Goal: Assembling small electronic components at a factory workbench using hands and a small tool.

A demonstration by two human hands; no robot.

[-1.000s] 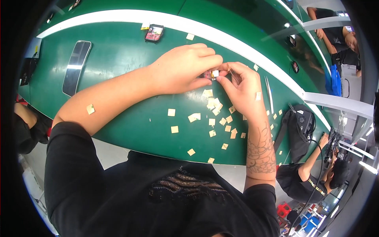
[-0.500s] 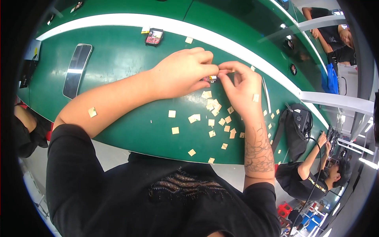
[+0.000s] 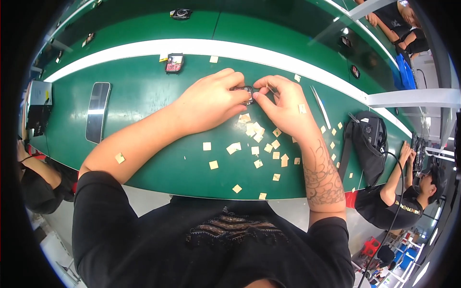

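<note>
My left hand (image 3: 218,98) is closed round a small black-framed, watch-like device (image 3: 248,91), whose far side is mostly covered by the fingers. At the device's right edge, the thumb and forefinger of my right hand (image 3: 281,98) are brought together; what they pinch is too small to make out. Just below both hands lies a loose cluster of small pale-yellow square stickers (image 3: 254,128). One such sticker (image 3: 119,158) clings to my left forearm, and another (image 3: 302,109) to the back of my right hand.
A similar opened device (image 3: 175,63) lies by the white divider strip (image 3: 201,46). On the green table are a phone (image 3: 98,113) at left, white tweezers (image 3: 321,106) and a black bag (image 3: 369,146) at right. Other people sit at both sides and across.
The view has shifted a little. My left fingers have moved on the device, and its dark frame shows more now. My right fingertips remain by its right edge.
</note>
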